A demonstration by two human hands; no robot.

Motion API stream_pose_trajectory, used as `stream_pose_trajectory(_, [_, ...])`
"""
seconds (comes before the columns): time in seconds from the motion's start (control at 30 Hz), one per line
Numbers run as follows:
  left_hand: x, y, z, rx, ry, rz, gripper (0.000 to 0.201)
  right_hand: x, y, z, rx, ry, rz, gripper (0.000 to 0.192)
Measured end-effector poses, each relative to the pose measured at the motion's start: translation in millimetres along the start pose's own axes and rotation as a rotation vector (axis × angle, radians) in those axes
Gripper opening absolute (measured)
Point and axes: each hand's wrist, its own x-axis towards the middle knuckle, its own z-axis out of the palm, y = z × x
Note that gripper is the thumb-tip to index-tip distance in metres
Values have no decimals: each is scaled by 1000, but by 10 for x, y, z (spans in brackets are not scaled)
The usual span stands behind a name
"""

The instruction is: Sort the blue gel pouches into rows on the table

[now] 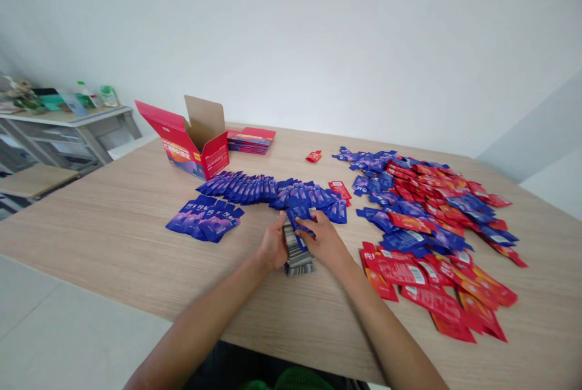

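Note:
My left hand (274,243) is closed against the left side of a thick stack of sachets (299,261), whose silvery-grey edges face me. My right hand (325,239) grips a blue sachet (297,215) over the top of that stack, fingers bent across it. Just beyond my hands runs a long overlapping row of blue sachets (245,188). Left of my left hand, several blue sachets (207,218) lie fanned out. A red sachet (340,188) lies partly under the right end of the row. My hands hide part of the stack.
A big mixed heap of red and blue sachets (418,196) covers the table's right side, with red sachets (436,287) nearer me. An open red carton (195,147) stands back left, beside flat folded boxes (252,138). One small red sachet (313,156) lies near the wall.

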Motion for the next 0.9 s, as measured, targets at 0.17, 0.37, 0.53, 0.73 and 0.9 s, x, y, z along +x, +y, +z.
stream_pose_trajectory(0.17, [-15,115,-18,-55,-44,24,52,-20,-53,-83,-38,-69,-79,21])
stream_pose_trajectory(0.37, [-21,185,-37,-96,-88,107,54,-52,-106,45,-49,122,-143,20])
stream_pose_trajectory(0.53, [-18,121,-5,-126,-80,135,66,-89,-126,113,-184,287,-237,18])
stream_pose_trajectory(0.73, [-86,121,11,-158,-153,66,92,-98,-207,120,-246,258,-274,20])
stream_pose_trajectory(0.9, [-95,79,-23,-108,-165,-10,96,-112,-191,167,-341,216,-228,40])
